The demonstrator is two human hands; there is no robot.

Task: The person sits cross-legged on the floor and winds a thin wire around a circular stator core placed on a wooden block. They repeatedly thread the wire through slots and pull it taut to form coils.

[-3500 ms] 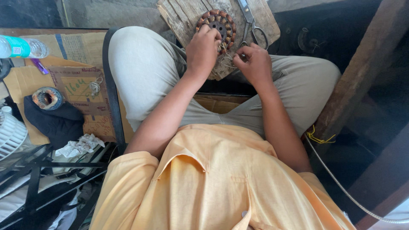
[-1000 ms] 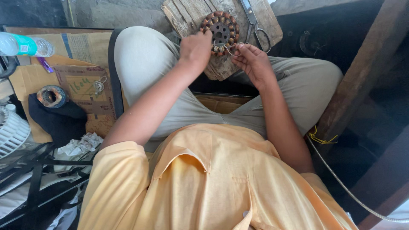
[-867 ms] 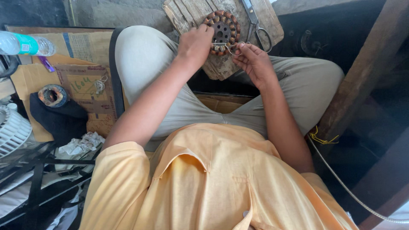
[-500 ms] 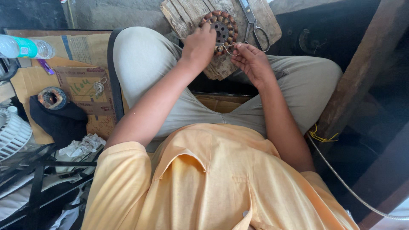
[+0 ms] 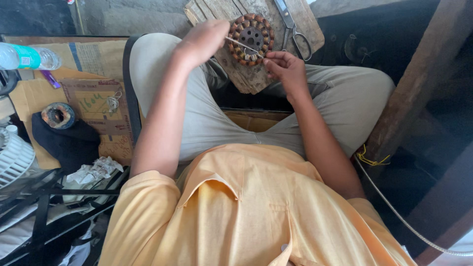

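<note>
— Stator ring (image 5: 250, 38), where does it sit?

— Flat on a rough, splintery wooden board (image 5: 246, 79) across the seated person's knees, ahead of both hands. It is round, with copper-brown wound coils around a dark hub with holes.

— And the hands?

— The left hand (image 5: 204, 42) lies to the ring's left, its grip pinched on a thin pale stick (image 5: 241, 45). The stick's long axis slants right and slightly down across the ring's face, toward the lower rim. The right hand (image 5: 286, 69) is just below and right of the ring, fingertips pinched at the rim coils, seemingly on fine wire; I can't tell for sure.

— Which is nearer?

— The right; it touches the rim.

— Anything else?

— Metal scissors (image 5: 293, 27) lie on the board, right of the ring.
</note>
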